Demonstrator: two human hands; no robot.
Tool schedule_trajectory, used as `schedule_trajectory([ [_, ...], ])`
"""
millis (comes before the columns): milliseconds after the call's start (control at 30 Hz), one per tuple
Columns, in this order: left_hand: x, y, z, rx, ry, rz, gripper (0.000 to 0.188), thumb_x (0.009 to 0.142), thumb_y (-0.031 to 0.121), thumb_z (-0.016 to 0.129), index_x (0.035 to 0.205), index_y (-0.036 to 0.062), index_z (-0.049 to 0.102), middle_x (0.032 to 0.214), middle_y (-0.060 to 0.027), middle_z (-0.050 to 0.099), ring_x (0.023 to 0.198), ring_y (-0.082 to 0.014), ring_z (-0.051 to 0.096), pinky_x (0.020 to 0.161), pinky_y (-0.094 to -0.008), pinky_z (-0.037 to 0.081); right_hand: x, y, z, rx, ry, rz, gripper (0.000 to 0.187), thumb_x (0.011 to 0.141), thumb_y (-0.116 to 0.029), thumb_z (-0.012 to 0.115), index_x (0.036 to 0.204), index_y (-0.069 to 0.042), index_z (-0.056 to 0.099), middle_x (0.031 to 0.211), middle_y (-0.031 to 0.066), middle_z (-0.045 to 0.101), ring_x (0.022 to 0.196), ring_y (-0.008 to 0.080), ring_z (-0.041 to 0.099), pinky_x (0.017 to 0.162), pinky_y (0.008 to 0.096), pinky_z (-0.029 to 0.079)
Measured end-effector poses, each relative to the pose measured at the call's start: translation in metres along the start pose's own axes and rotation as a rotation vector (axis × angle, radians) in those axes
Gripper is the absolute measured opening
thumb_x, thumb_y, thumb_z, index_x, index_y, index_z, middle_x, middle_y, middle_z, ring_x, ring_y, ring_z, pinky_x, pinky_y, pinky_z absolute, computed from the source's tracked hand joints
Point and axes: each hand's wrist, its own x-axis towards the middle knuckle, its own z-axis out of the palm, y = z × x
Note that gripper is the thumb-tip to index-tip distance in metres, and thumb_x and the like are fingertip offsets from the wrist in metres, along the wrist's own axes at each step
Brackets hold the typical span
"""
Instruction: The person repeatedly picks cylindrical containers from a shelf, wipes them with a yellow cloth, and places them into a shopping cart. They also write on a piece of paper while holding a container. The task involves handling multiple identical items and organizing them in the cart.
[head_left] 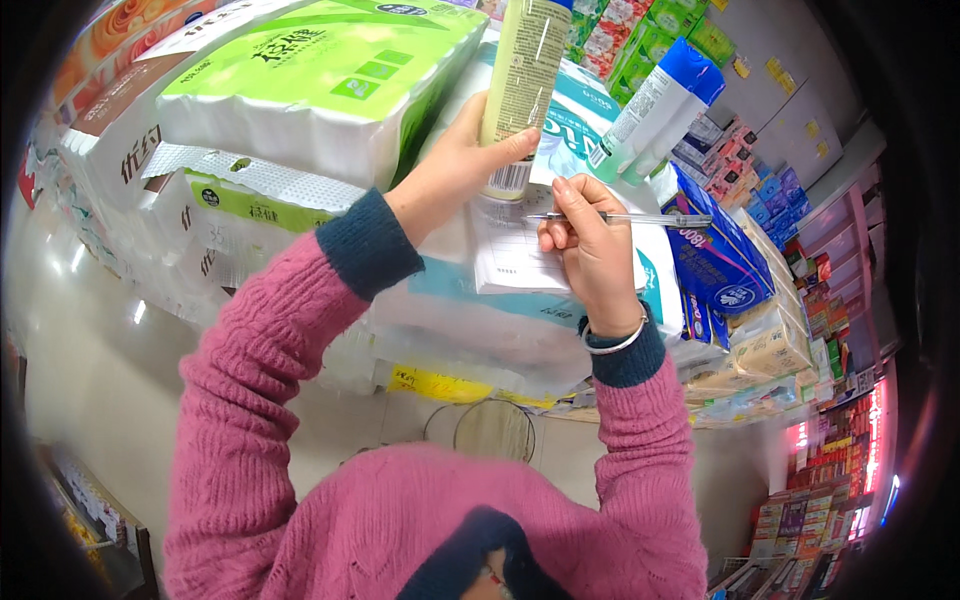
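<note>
My left hand (452, 178) is wrapped around the lower part of a pale yellow cylindrical can (528, 75), its thumb across the front. A barcode shows near the can's base, and a bit of blue at its top edge. The can stands upright or nearly so, over the far end of a white paper pad (515, 262) with printed lines. In my right hand (598, 250) is a pen (655, 219), pinched between thumb and fingers and lying almost level, its tip pointing left over the pad. Faint handwriting shows on the top sheet.
The pad lies on white-and-teal wrapped paper packs (460, 305). Two blue-capped cans (650, 105) stand at the far right. A green tissue pack (320, 75) is stacked on the left, blue packs (725, 245) on the right. A round stool (495, 430) sits below.
</note>
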Motion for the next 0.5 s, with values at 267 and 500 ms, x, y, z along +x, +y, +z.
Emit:
schedule_trajectory([
  [267, -0.0037, 0.0046, 0.0034, -0.056, -0.026, -0.008, 0.048, 0.098, 0.025, 0.064, 0.137, 0.0048, 0.043, 0.123, -0.0036, 0.058, 0.110, -0.0098, 0.055, 0.094, -0.0271, 0.047, -0.0011, 0.0027, 0.0033, -0.177, -0.026, -0.014, 0.021, 0.097, -0.016, 0.064, 0.080, -0.007, 0.055, 0.064, -0.0027, 0.051, 0.054, 0.0056, 0.049, 0.055, 0.0222, 0.045],
  [500, -0.0017, 0.0038, 0.0013, -0.011, -0.019, 0.000, 0.049, 0.098, 0.024, 0.064, 0.138, 0.0053, 0.042, 0.123, -0.0033, 0.058, 0.110, -0.0098, 0.055, 0.094, -0.0267, 0.047, 0.0047, -0.0060, 0.0065, -0.337, -0.061, -0.008, 0.018, 0.089, -0.010, 0.066, 0.076, -0.006, 0.055, 0.065, -0.0017, 0.058, 0.053, 0.0049, 0.053, 0.052, 0.0207, 0.042],
])
